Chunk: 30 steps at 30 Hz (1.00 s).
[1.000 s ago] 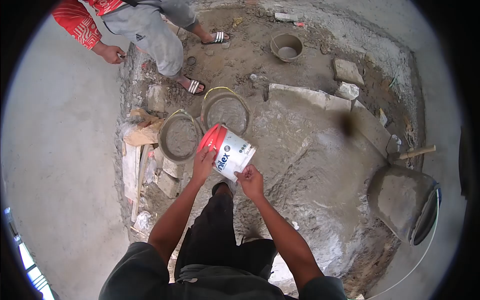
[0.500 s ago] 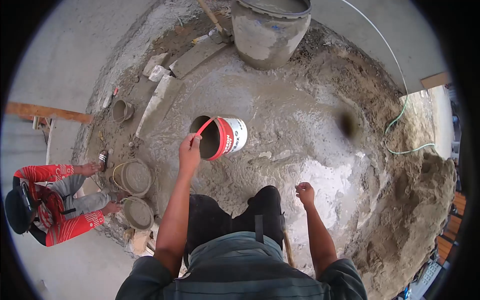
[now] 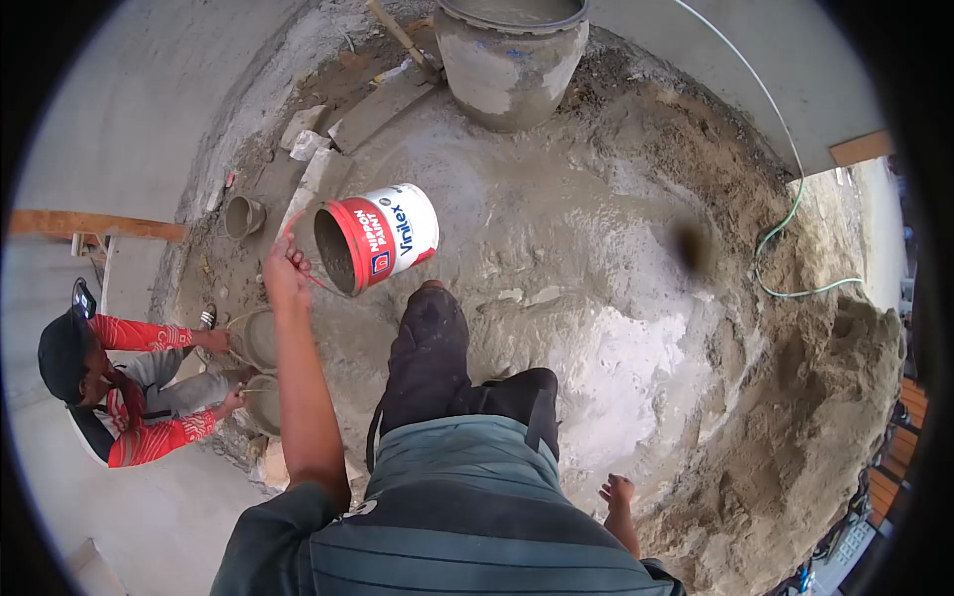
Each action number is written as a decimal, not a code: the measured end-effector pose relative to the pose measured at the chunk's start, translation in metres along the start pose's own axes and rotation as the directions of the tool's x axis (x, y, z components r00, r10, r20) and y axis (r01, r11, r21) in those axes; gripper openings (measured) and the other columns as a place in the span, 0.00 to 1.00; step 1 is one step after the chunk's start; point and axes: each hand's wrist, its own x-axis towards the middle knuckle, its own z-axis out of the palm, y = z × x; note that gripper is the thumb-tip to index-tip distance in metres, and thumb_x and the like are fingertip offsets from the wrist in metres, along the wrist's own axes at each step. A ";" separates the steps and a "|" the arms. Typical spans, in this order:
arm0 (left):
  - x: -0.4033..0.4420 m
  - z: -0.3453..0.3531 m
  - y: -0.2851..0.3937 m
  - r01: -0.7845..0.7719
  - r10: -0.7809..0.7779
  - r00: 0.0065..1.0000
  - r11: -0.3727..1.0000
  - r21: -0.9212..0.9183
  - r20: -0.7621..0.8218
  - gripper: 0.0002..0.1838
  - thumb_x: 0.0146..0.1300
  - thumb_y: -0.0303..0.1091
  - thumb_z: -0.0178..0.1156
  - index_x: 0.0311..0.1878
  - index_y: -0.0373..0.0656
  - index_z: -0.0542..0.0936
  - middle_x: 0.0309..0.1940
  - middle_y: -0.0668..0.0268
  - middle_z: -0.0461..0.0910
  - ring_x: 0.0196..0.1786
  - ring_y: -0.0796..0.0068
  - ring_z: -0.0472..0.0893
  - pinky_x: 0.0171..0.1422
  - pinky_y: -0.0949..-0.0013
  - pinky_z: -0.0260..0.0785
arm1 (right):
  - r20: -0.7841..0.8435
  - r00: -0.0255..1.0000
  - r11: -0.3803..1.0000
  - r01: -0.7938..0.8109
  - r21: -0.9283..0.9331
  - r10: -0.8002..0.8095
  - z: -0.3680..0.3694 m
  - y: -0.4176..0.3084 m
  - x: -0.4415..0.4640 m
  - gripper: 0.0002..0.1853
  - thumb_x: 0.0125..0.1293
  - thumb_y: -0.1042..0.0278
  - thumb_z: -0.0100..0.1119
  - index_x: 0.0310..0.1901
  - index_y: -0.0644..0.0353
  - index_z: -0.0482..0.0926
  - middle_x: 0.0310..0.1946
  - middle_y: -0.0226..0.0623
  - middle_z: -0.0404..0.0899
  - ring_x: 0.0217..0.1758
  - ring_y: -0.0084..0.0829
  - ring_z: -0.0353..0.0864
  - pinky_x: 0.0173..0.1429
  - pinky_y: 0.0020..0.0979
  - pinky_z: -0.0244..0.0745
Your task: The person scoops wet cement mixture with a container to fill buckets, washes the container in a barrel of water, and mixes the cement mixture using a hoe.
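My left hand [image 3: 287, 268] is closed around the thin red handle of a red-and-white paint bucket [image 3: 390, 236]. The bucket hangs tilted, its mouth turned left toward my hand and its inside coated grey. Low on the right, my right hand [image 3: 617, 490] hangs by my side with nothing in it, its fingers loosely bent and apart. Wet grey mortar [image 3: 527, 223] covers the ground in front of me, below the bucket. My leg stands forward beside the bucket.
A crouching co-worker [image 3: 139, 397] in red sleeves reaches to two mortar-coated buckets [image 3: 260, 340] at left. A large drum [image 3: 512, 74] stands at the back, with a wooden handle [image 3: 400, 38] beside it. Sand [image 3: 815, 427] is heaped right, near a hose [image 3: 760, 268].
The bucket in my left hand has swung left, and its label shows more. My leg has stepped forward. My right hand has dropped back. The co-worker leans closer to the two buckets.
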 end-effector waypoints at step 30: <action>0.326 0.208 0.274 -0.091 0.051 0.974 0.980 0.175 0.220 0.11 0.72 0.32 0.49 0.46 0.39 0.79 0.25 0.78 0.68 0.26 0.87 0.66 0.27 0.78 0.59 | 0.561 0.416 0.499 0.867 -0.006 -0.716 0.503 -0.671 -0.305 0.08 0.66 0.68 0.64 0.44 0.60 0.78 0.35 0.31 0.81 0.37 0.25 0.83 0.38 0.29 0.83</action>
